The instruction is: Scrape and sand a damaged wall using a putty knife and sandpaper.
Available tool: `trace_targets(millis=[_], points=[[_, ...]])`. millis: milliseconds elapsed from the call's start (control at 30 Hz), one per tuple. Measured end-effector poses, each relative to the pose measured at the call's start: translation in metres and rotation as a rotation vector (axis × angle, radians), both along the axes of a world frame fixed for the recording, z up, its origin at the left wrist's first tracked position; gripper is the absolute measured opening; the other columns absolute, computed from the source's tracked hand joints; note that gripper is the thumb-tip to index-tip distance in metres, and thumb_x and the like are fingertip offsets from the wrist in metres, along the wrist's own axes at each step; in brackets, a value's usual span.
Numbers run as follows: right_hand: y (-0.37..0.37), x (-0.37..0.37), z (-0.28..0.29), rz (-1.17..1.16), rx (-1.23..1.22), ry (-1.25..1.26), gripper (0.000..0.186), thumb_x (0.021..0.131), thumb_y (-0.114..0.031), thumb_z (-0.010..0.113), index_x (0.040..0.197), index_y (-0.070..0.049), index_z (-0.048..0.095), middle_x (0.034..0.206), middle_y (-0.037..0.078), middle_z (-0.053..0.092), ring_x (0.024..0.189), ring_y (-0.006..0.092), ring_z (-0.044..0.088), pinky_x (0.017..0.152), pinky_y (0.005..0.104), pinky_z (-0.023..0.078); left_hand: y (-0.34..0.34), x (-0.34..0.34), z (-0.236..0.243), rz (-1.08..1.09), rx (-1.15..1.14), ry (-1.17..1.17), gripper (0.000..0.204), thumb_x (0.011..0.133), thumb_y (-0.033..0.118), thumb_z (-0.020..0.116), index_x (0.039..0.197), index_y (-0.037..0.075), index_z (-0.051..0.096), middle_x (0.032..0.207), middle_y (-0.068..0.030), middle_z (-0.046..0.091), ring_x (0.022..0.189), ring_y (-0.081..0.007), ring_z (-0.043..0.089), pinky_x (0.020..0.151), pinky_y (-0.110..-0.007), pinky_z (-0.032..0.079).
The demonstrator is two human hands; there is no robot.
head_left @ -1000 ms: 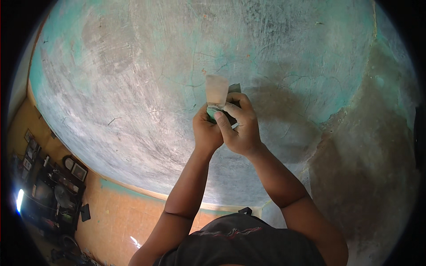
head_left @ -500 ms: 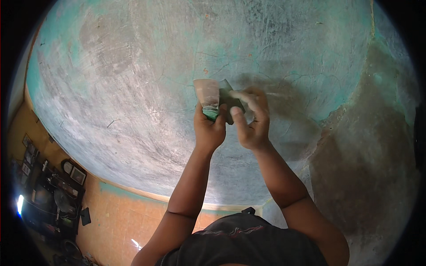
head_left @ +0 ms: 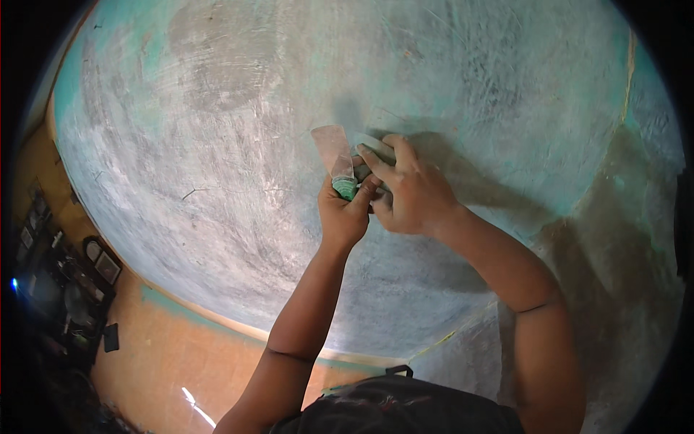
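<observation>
A scraper with a flat, dusty blade (head_left: 331, 145) and green handle (head_left: 345, 189) is in my left hand (head_left: 342, 215), whose fingers and thumb wrap round the handle. Just right of it, my right hand (head_left: 419, 191) has curled fingers over a flat, pale grey piece (head_left: 374, 142), which looks like a sanding sheet or pad. The two hands meet at the scraper, and the piece is partly hidden behind my fingers. Both are in front of a scuffed, patchy turquoise and grey plaster wall (head_left: 238, 94), with my arms' shadow to the right.
An orange floor (head_left: 152, 347) lies along the lower left. A dark shelving unit (head_left: 61, 296) with framed pictures (head_left: 105, 264) and other items stands at the left edge. At the right, a cracked edge borders a darker bare plaster patch (head_left: 614, 304).
My right hand lifted off with spread fingers, then closed over the flat piece, its arm swinging right. The scraper has shifted slightly left, and the whole view has turned a little.
</observation>
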State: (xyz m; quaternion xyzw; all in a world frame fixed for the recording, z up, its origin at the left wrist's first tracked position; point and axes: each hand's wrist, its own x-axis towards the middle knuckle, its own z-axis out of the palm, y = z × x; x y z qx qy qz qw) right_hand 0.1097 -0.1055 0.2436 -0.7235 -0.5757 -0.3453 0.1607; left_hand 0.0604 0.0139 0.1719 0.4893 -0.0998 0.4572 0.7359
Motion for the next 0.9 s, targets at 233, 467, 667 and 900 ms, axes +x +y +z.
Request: trace_targets(millis=[233,467,667,900], points=[[0.018,-0.001,0.025,-0.162,-0.175,-0.370,0.056,0.075,-0.020,0.065,0.130,-0.011,0.056,0.115,0.017,0.050,0.107,0.0336,0.054,0.087,0.0478,0.046,0.018,0.019,-0.006,0.093,-0.003,-0.053,0.025,0.086,0.005,0.071,0.108,0.000,0.061,0.093,-0.0065,0.068,0.080,-0.0117,0.063,0.069,-0.028,0.052],[0.031,0.006,0.040,-0.313,-0.230,-0.591,0.042,0.076,-0.022,0.065,0.116,-0.011,0.062,0.121,0.014,0.053,0.103,0.0289,0.055,0.075,0.0433,0.044,0.032,0.033,0.006,0.261,0.150,-0.078,0.031,0.081,0.007,0.075,0.108,0.002,0.062,0.090,-0.0065,0.068,0.079,-0.0135,0.063,0.069,-0.029,0.050],[0.040,-0.008,0.041,-0.428,-0.318,-0.839,0.016,0.079,-0.019,0.060,0.090,-0.010,0.069,0.114,0.005,0.058,0.097,0.0240,0.052,0.072,0.0410,0.041,0.043,0.018,0.012,0.416,0.240,0.097,0.038,0.075,0.019,0.081,0.105,0.002,0.063,0.088,-0.0175,0.069,0.079,-0.0317,0.069,0.069,-0.038,0.053],[0.054,-0.009,0.051,-0.383,-0.301,-0.867,0.012,0.079,-0.021,0.060,0.083,-0.012,0.067,0.096,0.002,0.059,0.086,0.0214,0.058,0.064,0.0369,0.046,0.067,0.011,0.018,0.474,0.207,0.115,0.037,0.072,0.024,0.085,0.096,0.004,0.065,0.079,-0.0140,0.069,0.072,-0.0273,0.068,0.064,-0.036,0.052]])
